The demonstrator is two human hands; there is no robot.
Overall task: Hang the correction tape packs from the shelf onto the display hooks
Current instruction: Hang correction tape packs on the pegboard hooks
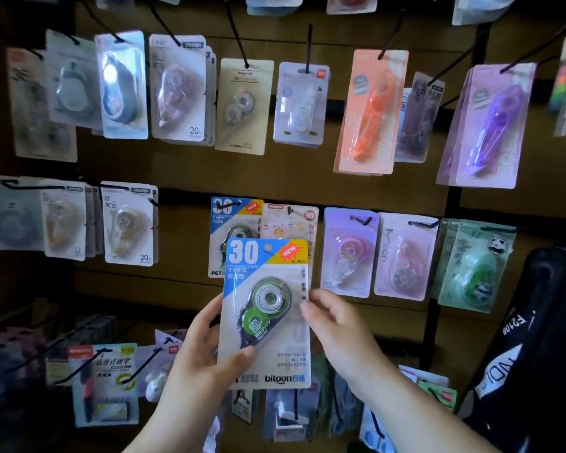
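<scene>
I hold a correction tape pack [264,315] upright in front of the display: blue-and-yellow header with "30" and "NEW", a green dispenser under clear plastic. My left hand [206,351] grips its lower left edge, thumb on the front. My right hand [337,325] touches its right edge with the fingertips. The pack's hang hole is free, just below a black hook [230,204] that carries a matching blue pack [224,237], partly hidden behind mine.
Rows of black hooks hold other packs: orange [370,112] and purple [490,125] pen-style ones upper right, a green panda pack [474,266] at right, beige packs [128,223] at left. More hooks and packs [108,384] hang below. A dark bag [536,338] is at right.
</scene>
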